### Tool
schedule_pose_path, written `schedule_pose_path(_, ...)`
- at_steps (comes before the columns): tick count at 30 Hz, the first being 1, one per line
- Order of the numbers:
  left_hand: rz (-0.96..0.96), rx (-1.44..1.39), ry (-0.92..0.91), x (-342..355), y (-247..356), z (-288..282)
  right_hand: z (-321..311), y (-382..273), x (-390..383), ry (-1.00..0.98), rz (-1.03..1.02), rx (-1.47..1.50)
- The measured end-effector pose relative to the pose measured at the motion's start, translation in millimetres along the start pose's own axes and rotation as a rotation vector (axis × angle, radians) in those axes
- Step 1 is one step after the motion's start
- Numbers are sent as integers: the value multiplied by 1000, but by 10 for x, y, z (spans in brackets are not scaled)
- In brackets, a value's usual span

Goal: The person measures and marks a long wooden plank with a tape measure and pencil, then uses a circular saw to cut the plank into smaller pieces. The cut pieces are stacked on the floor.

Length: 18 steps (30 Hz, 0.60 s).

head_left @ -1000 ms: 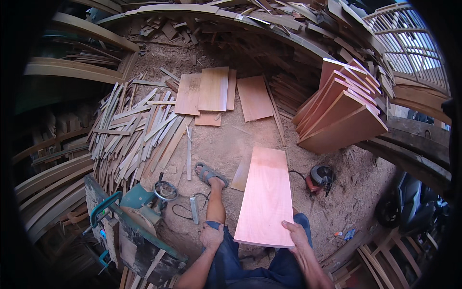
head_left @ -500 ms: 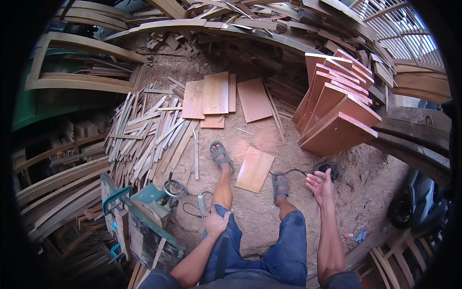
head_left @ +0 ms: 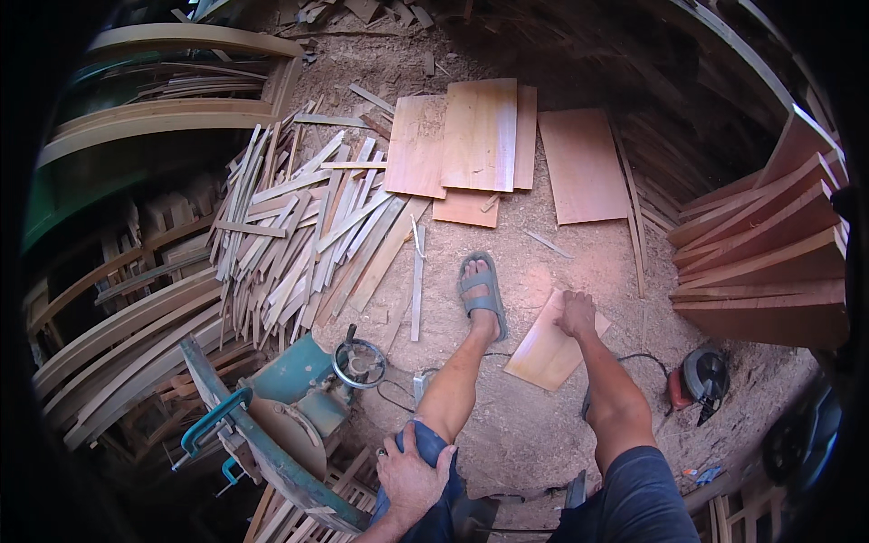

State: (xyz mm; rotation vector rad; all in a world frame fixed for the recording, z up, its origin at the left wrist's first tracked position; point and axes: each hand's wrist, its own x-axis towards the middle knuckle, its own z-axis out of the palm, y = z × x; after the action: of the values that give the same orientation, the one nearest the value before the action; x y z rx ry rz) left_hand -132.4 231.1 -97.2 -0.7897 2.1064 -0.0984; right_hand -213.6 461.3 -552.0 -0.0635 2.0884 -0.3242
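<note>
My right hand [head_left: 574, 316] reaches down to a small rectangular wooden board [head_left: 549, 355] on the dusty ground, just right of my sandalled foot. Its fingers are curled at the board's far edge, and the hand covers part of the top. The board is pale and reddish brown. My left hand [head_left: 415, 472] rests on my left knee, fingers spread, holding nothing. To the right of the board lies a circular saw [head_left: 701, 380], red and dark, with a black cord.
Reddish boards [head_left: 480, 136] lie flat ahead, beside a heap of thin wood strips [head_left: 308, 226]. A stack of panels [head_left: 760, 262] stands at the right. Near my left leg is a green machine with a handwheel [head_left: 359, 357] and teal clamps [head_left: 213, 421].
My right hand has come from open in the air at the right down and inward onto the board. My view has tilted down and leftward. My left hand stays on the knee.
</note>
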Motion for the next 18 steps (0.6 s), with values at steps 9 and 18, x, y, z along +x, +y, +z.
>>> schedule_pose_path(9,4,-56,-66,304,-103,-368,325,-15,-531,-153,118,119)
schedule_pose_path(18,47,24,-62,410,-164,-354,34,46,-673,-175,-125,309)
